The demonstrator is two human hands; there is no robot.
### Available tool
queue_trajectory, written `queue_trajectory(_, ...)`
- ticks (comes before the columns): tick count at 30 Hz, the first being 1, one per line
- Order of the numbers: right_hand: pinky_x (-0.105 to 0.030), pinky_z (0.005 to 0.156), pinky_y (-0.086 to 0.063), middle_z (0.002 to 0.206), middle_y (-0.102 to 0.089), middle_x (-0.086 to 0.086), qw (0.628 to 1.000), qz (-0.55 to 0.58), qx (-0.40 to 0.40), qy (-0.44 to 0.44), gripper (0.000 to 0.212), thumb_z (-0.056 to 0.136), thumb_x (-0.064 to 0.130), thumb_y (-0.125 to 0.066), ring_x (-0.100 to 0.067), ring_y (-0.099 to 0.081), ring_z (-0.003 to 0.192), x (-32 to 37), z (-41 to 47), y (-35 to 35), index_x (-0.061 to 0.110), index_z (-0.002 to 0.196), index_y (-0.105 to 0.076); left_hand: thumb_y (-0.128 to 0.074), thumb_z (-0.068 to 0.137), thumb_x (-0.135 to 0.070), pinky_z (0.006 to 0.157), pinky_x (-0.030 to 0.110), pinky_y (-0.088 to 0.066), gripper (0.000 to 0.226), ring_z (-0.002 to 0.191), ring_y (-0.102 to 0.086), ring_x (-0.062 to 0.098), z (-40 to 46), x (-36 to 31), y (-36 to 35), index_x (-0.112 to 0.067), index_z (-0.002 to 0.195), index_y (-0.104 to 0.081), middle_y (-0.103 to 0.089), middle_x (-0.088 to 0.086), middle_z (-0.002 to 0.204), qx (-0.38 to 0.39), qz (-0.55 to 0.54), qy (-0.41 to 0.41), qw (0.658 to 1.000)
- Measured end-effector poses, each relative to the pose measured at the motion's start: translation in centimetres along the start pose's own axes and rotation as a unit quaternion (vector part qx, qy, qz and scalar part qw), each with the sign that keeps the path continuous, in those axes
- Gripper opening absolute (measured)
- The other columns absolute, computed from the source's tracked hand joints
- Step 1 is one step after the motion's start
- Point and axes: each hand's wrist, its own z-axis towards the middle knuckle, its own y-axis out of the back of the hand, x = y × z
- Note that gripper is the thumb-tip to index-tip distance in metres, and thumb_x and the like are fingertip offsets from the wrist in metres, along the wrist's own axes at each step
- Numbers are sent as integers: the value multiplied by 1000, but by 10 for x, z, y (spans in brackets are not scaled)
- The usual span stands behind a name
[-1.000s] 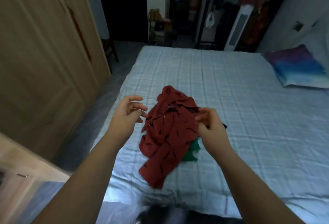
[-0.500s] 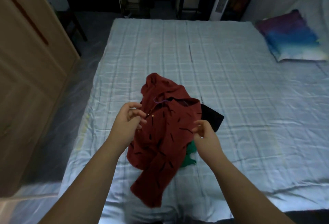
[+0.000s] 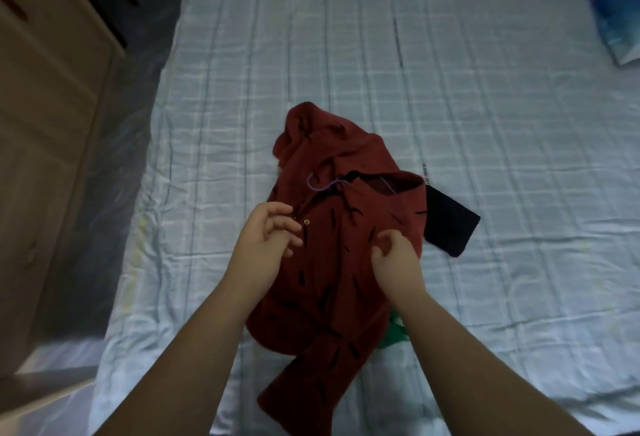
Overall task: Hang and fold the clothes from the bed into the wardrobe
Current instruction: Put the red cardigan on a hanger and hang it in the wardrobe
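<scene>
Your left hand (image 3: 266, 245) hovers at the left edge of the red shirt (image 3: 339, 248), fingers loosely curled and a little spread, the fingertips right at the button placket — whether they actually pinch the cloth you cannot tell from this view. Your right hand (image 3: 394, 262) sits on the shirt's right side, its fingers bent down into the fabric, apparently gathering a fold of it between thumb and fingers. The shirt lies crumpled near the front of the bed (image 3: 485, 124), one sleeve trailing toward you, with a thin purple hanger (image 3: 320, 184) showing at the collar. A black garment (image 3: 450, 228) pokes out from under its right edge, and a bit of green cloth (image 3: 394, 330) shows below your right wrist. The wardrobe (image 3: 45, 124) stands to your left.
</scene>
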Motion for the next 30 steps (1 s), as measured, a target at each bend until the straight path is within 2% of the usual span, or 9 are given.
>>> queue_trajectory(4, -40, 94, -44, 119, -56, -11, 997, -67, -9, 21, 33, 92, 22, -61, -31, -54, 111, -3, 59, -15, 14, 123, -58, -43, 86, 16, 59, 23, -49, 41, 67, -64, 12, 35, 22, -19, -18, 103, -56, -66, 3, 84, -13, 10, 10, 1000)
queue_trajectory(7, -48, 95, -44, 129, -50, -10, 988, -151, -14, 23, 45, 92, 35, -60, -32, -47, 119, -7, 95, -28, 16, 132, -51, -42, 86, 16, 59, 23, -49, 42, 67, -65, 11, 60, 39, -38, -20, 102, -57, -67, 2, 85, 0, 27, 12, 1000)
queue_trajectory(11, -54, 102, -34, 143, -44, -5, 974, -220, -52, 21, 55, 91, 39, -56, -30, -39, 132, -18, 129, -33, 20, 140, -44, -42, 87, 13, 63, 26, -49, 42, 71, -66, 12, 87, 56, -66, -24, 102, -57, -67, 0, 87, 24, 52, 22, 998)
queue_trajectory(15, -61, 111, -25, 154, -36, -1, 968, -249, 8, 2, 59, 93, 38, -54, -27, -27, 143, -37, 149, -30, 27, 148, -35, -42, 87, 13, 60, 23, -48, 42, 69, -66, 10, 112, 63, -90, -24, 102, -56, -67, -3, 84, 40, 70, 37, 996)
queue_trajectory(17, -59, 109, -28, 152, -38, 1, 968, -247, 32, 8, 59, 94, 39, -54, -29, -30, 140, -43, 154, -30, 28, 149, -35, -41, 87, 14, 59, 22, -48, 42, 69, -65, 12, 123, 65, -101, -23, 101, -55, -66, -2, 84, 46, 78, 42, 995)
queue_trajectory(22, -52, 98, -35, 138, -50, -1, 959, -279, 29, 53, 47, 92, 33, -55, -31, -41, 125, -44, 163, -32, 28, 139, -48, -41, 87, 13, 58, 21, -49, 42, 69, -65, 10, 149, 70, -113, -25, 98, -56, -65, -2, 86, 47, 100, 45, 993)
queue_trajectory(24, -52, 98, -36, 134, -50, -2, 964, -260, 32, 49, 46, 91, 29, -54, -30, -43, 122, -43, 167, -35, 28, 136, -50, -43, 87, 10, 61, 23, -49, 40, 70, -64, 9, 158, 73, -109, -27, 96, -55, -64, -2, 90, 16, 124, 48, 991)
queue_trajectory(27, -52, 97, -36, 130, -51, -2, 970, -239, 25, 47, 43, 90, 27, -53, -28, -45, 118, -43, 169, -38, 29, 133, -51, -54, 85, -1, 63, 32, -48, 27, 75, -61, 21, 172, 82, -101, -27, 94, -52, -60, 0, 92, -67, 178, 71, 979)
queue_trajectory(30, -51, 98, -36, 128, -53, -2, 970, -237, 11, 54, 42, 90, 27, -53, -28, -47, 116, -47, 166, -40, 30, 132, -52, -58, 83, -13, 58, 25, -40, 22, 75, -60, 23, 174, 82, -103, -27, 98, -50, -58, 10, 106, -98, 215, 119, 964)
